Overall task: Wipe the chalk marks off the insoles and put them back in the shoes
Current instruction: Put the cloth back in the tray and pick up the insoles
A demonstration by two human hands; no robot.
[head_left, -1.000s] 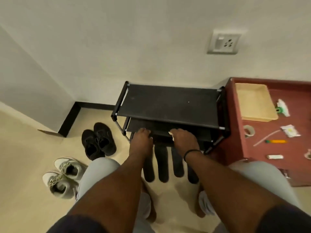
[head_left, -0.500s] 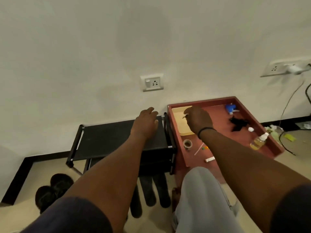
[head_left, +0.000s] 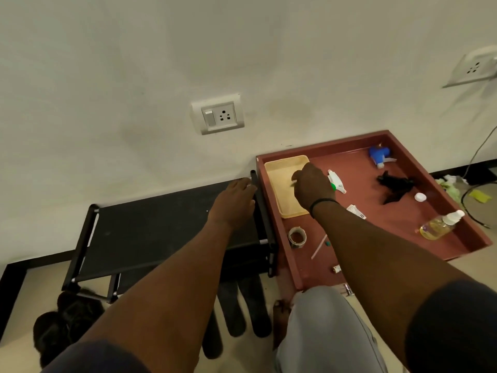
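Several dark insoles [head_left: 233, 308] lie side by side on the floor, their tops hidden under the black shoe rack [head_left: 150, 232]. A pair of black shoes [head_left: 64, 321] sits on the floor at the lower left, partly behind my left arm. My left hand [head_left: 235, 201] rests flat, fingers straight, on the rack's top right corner. My right hand [head_left: 313, 188] hovers over a beige tray [head_left: 279, 173] on the red table and pinches a small pale piece [head_left: 294, 181] at its fingertips; what the piece is I cannot tell.
The red rimmed table [head_left: 403, 224] holds a black cloth [head_left: 394, 184], a bottle of yellow liquid [head_left: 438, 224], a blue spray head [head_left: 377, 154], a white-and-green spray head [head_left: 336, 181], a tape roll [head_left: 297, 236] and a white cap. Cables lie on the floor at far right.
My view swung up and right from the insoles to the red table. My right hand moved from the rack's lower shelf to above the beige tray; my left hand shifted to the rack's top.
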